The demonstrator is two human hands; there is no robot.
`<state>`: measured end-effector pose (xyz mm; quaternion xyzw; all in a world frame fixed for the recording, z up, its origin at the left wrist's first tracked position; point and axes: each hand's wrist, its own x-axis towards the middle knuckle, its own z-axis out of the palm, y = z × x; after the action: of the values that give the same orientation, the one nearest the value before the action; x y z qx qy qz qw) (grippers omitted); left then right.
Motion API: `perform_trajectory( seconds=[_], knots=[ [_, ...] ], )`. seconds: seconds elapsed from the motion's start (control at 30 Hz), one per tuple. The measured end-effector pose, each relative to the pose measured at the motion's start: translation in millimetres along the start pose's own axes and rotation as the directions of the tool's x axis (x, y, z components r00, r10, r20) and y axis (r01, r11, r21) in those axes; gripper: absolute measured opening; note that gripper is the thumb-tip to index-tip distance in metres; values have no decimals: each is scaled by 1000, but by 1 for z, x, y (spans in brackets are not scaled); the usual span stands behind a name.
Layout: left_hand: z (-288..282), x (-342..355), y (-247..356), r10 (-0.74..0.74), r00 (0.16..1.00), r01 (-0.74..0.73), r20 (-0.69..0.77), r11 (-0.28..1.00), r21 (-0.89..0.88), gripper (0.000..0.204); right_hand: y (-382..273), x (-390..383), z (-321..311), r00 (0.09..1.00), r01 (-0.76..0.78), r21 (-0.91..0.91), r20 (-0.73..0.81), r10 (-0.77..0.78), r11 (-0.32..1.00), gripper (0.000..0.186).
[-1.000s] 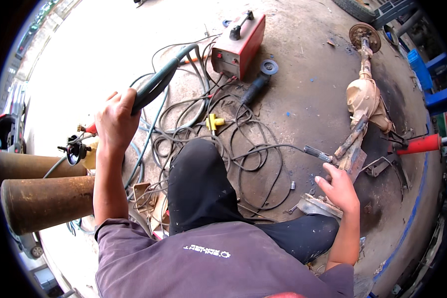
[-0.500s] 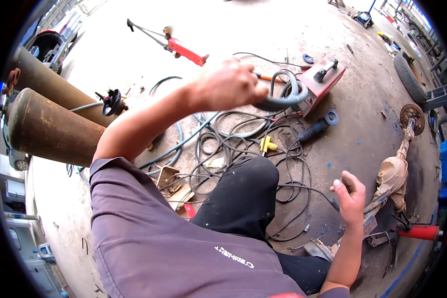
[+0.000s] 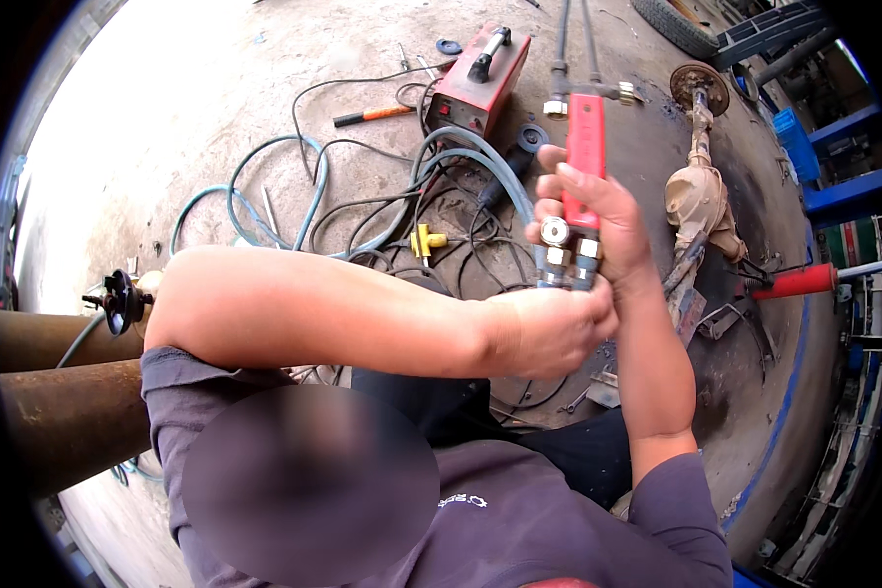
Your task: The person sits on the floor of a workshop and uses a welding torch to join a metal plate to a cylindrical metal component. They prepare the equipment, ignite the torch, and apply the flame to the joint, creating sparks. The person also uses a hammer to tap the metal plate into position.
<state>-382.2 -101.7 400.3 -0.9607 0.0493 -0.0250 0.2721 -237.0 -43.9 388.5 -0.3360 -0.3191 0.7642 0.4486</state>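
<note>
A cutting torch (image 3: pixel 586 137) with a red handle, brass valve knobs and two metal tubes stands upright in front of me. My right hand (image 3: pixel 619 220) is closed around its handle, thumb along the side. Just below, my left hand (image 3: pixel 559 331) is closed at the hose ends (image 3: pixel 583 278) under the torch's fittings; its fingertips are partly hidden. Blue-grey hoses (image 3: pixel 461 140) run from there in loops over the floor.
A red welding machine (image 3: pixel 475 88) sits ahead, an angle grinder (image 3: pixel 508 169) beside it. Tangled black cables and a yellow connector (image 3: pixel 423 241) lie on the floor. Rusty gas cylinders (image 3: pixel 69 412) are at left; a rusty axle (image 3: pixel 698 191) and red jack (image 3: pixel 796 281) at right.
The torch has come from the far left to the right in front of me. My right hand now grips its handle. My left hand has moved right and down to the hose ends.
</note>
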Motion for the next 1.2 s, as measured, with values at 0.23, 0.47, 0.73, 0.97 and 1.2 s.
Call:
perform_trajectory(
  seconds=[0.23, 0.47, 0.73, 0.97, 1.2],
  knots=[
    [64, -72, 27, -622, 739, 314, -257, 656, -686, 33, -64, -120, -64, 853, 448, 49, 275, -444, 893, 64],
    [291, -30, -23, -761, 557, 747, 332, 284, -602, 123, -92, -237, -9, 310, 946, -170, 235, -921, 275, 42],
    [397, -46, 2, -752, 626, 574, 205, 268, -774, 19, -57, -360, 1, -199, 906, -390, -45, -979, -166, 24],
    [353, -157, -28, -894, 423, 794, 145, 289, -535, 8, -16, -381, -55, 116, 917, -361, -162, -980, 169, 47],
    [-16, -296, -202, -875, 379, 917, -300, 311, 251, 7, -16, -266, -101, 202, 966, -43, -491, -847, 255, 46]
  ],
)
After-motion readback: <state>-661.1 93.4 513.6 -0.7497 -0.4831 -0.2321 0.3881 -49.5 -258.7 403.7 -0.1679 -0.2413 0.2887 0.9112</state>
